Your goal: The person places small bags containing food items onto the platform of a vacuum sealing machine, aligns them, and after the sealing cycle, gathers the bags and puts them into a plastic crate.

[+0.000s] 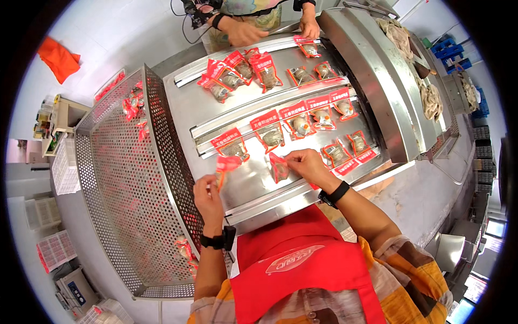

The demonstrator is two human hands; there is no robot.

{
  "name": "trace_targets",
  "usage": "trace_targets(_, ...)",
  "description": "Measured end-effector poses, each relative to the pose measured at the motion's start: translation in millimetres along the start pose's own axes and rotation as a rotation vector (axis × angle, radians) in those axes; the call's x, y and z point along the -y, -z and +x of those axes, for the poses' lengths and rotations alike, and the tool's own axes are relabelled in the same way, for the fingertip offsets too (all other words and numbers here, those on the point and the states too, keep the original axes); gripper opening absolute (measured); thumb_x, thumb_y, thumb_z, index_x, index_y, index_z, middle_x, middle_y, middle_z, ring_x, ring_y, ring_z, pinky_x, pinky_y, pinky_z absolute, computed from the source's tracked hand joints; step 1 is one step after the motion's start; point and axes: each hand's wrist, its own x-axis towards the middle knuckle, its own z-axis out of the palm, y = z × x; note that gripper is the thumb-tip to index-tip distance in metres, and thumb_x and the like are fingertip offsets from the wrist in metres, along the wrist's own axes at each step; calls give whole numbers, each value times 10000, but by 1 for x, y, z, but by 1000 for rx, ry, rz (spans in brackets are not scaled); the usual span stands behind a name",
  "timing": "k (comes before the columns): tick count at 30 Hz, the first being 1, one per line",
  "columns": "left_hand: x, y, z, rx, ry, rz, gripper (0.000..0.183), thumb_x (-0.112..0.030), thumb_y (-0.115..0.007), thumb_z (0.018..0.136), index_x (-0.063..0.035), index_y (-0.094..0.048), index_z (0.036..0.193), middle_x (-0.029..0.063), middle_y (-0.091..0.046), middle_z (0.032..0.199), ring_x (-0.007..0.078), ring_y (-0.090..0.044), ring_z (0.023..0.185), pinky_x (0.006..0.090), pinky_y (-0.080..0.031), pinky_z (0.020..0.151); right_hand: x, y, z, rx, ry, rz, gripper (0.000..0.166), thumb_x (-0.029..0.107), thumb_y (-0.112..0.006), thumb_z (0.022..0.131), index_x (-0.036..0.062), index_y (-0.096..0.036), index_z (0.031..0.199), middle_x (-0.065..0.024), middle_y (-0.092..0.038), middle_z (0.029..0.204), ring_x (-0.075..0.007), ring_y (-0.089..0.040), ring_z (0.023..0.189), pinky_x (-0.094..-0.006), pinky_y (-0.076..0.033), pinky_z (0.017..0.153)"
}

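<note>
My left hand (208, 198) grips a red-and-clear food pouch (226, 166) above the left end of the steel machine bed (243, 192). Between the fingertips of my right hand (305, 164) is the edge of another pouch (279, 168), over the middle of the near section. Several filled pouches (302, 121) lie side by side along the central sealing bar (198, 133). To the right of my right hand, filled pouches (336, 154) rest with their red ends on the near bar (263, 208).
A perforated steel bin (121, 182) with some pouches stands at the left. Across the bed, a co-worker's hands (247, 32) are near a pouch (309, 49) and a pouch pile (232, 75). The machine's raised steel lid (376, 77) stands at the right, with cloths (431, 99) on it.
</note>
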Motion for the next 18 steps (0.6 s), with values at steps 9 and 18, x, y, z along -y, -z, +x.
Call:
trace_targets(9, -18, -17, 0, -84, -260, 274, 262, -20, -604, 834, -10, -545, 1089, 147, -572, 1114, 280, -561, 1032, 346, -494, 771, -10, 5, 1, 138, -298, 417, 134, 83, -593, 879, -17, -670, 923, -46, -682, 783, -102, -635, 650, -244, -534, 593)
trace_targets(18, -49, -75, -41, 613, 752, -572, 352, -191, -642, 913, -6, -454, 1146, 111, -681, 862, 125, -616, 616, 244, -478, 534, -32, 0, -7, 222, -394, 661, 270, -107, -636, 751, 4, -560, 985, -81, -648, 849, -150, -657, 666, -274, -591, 607)
